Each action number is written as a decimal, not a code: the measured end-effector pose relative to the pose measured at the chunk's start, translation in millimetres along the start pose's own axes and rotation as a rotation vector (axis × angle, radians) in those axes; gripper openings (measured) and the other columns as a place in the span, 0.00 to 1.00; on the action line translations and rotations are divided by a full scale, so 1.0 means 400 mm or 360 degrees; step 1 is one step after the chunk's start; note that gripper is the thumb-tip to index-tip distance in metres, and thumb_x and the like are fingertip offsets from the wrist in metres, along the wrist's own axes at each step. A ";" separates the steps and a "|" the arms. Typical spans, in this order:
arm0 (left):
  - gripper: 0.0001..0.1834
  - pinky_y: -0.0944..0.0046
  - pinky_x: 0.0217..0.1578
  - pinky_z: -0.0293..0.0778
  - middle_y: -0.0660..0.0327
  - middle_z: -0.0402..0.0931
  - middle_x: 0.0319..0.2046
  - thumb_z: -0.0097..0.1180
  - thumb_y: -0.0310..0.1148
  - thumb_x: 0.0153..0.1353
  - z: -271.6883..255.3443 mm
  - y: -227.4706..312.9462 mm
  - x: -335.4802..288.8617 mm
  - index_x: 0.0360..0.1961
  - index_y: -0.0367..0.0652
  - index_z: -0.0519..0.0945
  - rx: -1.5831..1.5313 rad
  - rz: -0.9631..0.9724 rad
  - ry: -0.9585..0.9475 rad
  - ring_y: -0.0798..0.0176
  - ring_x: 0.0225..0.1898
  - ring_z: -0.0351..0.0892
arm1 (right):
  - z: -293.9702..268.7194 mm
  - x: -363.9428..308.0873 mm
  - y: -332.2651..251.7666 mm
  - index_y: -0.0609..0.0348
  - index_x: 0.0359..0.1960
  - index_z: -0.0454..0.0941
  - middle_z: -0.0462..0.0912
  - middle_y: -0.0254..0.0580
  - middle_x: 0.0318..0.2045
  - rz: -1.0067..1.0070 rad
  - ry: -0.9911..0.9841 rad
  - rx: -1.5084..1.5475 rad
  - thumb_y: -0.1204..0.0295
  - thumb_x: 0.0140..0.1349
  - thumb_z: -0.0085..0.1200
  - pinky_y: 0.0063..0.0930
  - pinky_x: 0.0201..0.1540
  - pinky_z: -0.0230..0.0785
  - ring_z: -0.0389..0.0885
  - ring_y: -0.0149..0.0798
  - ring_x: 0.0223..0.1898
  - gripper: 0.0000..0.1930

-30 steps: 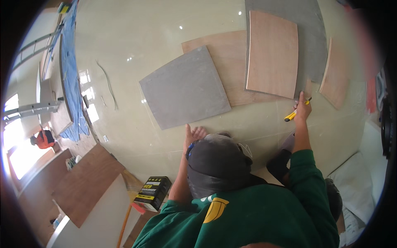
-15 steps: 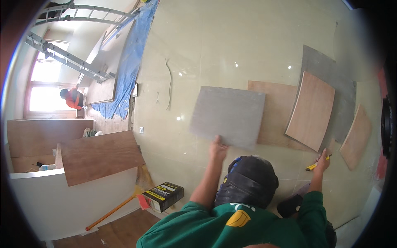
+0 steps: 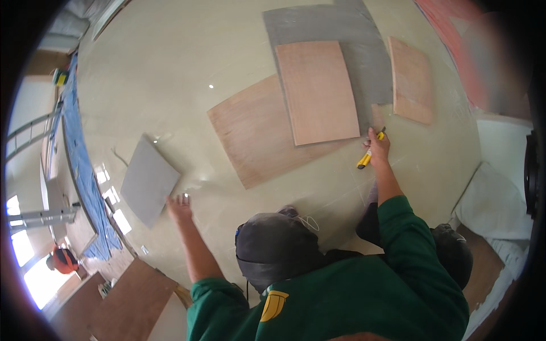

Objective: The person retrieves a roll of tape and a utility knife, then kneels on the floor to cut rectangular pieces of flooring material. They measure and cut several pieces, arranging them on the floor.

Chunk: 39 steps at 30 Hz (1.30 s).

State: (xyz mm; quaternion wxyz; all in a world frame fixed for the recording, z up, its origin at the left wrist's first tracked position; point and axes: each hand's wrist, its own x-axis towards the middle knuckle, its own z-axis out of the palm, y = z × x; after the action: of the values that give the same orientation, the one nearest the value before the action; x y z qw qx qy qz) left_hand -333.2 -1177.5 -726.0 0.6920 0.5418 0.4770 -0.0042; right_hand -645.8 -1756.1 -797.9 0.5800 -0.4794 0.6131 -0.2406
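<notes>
My right hand is closed around a yellow utility knife, close to the lower edge of the stacked sheets. A narrow wooden strip lies just beyond its fingers. To the left, my left hand has its fingers apart beside the right edge of a grey rectangular panel; whether a fingertip still touches it I cannot tell. In front of me a light-brown wooden panel overlaps a larger wooden sheet and a big grey sheet.
Another wooden panel lies at the right. Blue sheeting runs along the left, with a ladder and a person in orange beyond. Brown boards stand at lower left. A pale cloth or bag is at the right.
The grey panel has moved left, away from the wooden sheets, and my left hand has loosened from its edge. The view has turned right; the knife stays in my right hand.
</notes>
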 end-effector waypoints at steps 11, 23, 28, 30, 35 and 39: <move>0.50 0.47 0.68 0.56 0.44 0.56 0.69 0.76 0.36 0.47 0.101 -0.359 -0.412 0.71 0.47 0.61 0.1969 0.1265 -0.0967 0.40 0.71 0.53 | 0.035 -0.052 -0.104 0.53 0.71 0.58 0.75 0.35 0.29 -0.0026 -0.0150 -0.0106 0.71 0.59 0.66 0.25 0.20 0.72 0.72 0.28 0.20 0.39; 0.44 0.47 0.60 0.71 0.46 0.63 0.66 0.72 0.23 0.46 0.136 -0.185 -0.122 0.68 0.42 0.68 0.2059 0.1354 -0.0972 0.43 0.63 0.68 | 0.144 -0.192 -0.081 0.58 0.68 0.60 0.75 0.36 0.29 0.0050 -0.0385 -0.0316 0.72 0.59 0.65 0.26 0.18 0.68 0.73 0.29 0.19 0.36; 0.34 0.50 0.58 0.74 0.45 0.69 0.62 0.65 0.22 0.50 0.181 -0.043 -0.024 0.62 0.38 0.72 0.2317 0.1293 -0.1075 0.47 0.62 0.71 | 0.242 -0.249 0.033 0.60 0.65 0.61 0.76 0.41 0.36 -0.0155 -0.0304 -0.0244 0.74 0.61 0.63 0.27 0.19 0.68 0.74 0.30 0.21 0.32; 0.31 0.51 0.58 0.74 0.44 0.69 0.61 0.64 0.26 0.53 0.192 -0.014 -0.021 0.60 0.36 0.73 0.2836 0.1984 -0.0762 0.48 0.61 0.73 | 0.283 -0.297 0.032 0.60 0.63 0.63 0.76 0.42 0.38 -0.0083 -0.0196 -0.0040 0.74 0.61 0.62 0.27 0.19 0.69 0.74 0.30 0.20 0.30; 0.32 0.51 0.55 0.72 0.45 0.78 0.55 0.62 0.42 0.60 0.441 -0.122 -0.307 0.62 0.33 0.73 0.1960 0.1199 -0.1080 0.46 0.52 0.80 | 0.252 -0.328 -0.026 0.59 0.54 0.65 0.75 0.35 0.30 0.0101 -0.0058 0.0068 0.72 0.62 0.62 0.24 0.16 0.65 0.70 0.26 0.17 0.23; 0.37 0.50 0.52 0.73 0.46 0.80 0.50 0.65 0.47 0.57 0.513 -0.246 -0.270 0.62 0.33 0.73 0.1789 0.1111 -0.0963 0.46 0.50 0.80 | 0.159 -0.185 -0.015 0.57 0.47 0.70 0.76 0.33 0.28 0.0110 0.0207 0.0184 0.64 0.62 0.65 0.26 0.18 0.65 0.69 0.27 0.18 0.18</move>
State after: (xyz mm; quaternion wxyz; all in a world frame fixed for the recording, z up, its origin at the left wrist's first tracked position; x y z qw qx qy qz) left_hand -308.8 -1428.0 -736.1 0.3716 0.9112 -0.0100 -0.1773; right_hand -593.9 -1678.0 -770.6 0.5737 -0.4071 0.6507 -0.2859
